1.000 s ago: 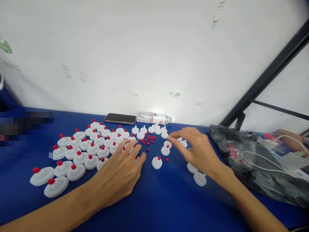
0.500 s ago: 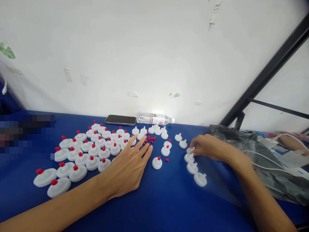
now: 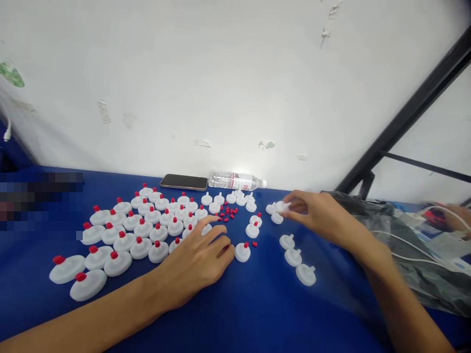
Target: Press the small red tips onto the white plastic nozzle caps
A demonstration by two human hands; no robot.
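Note:
My right hand [image 3: 303,208] pinches a white plastic disc with a short stem [image 3: 282,207] between thumb and fingers, lifted beside two similar discs [image 3: 272,209]. Below that hand, a row of bare-stemmed white discs [image 3: 293,257] lies on the blue surface. My left hand [image 3: 200,257] rests with bent, separated fingers at the edge of a large group of white discs with red caps [image 3: 126,241]. Its index fingertip is close to a pile of small loose red caps [image 3: 230,212]; whether it touches one I cannot tell. A red-capped disc [image 3: 242,252] sits right of my left hand.
A phone [image 3: 184,182] and a clear plastic bottle [image 3: 235,180] lie along the white wall. Several uncapped discs [image 3: 240,198] stand in front of the bottle. Dark plastic bags [image 3: 412,274] and white cables are on the right, beneath a black metal frame [image 3: 408,105].
My right hand has lifted a white disc from the top of the right row and carried it up and left. My left hand's fingers have curled and drawn slightly back.

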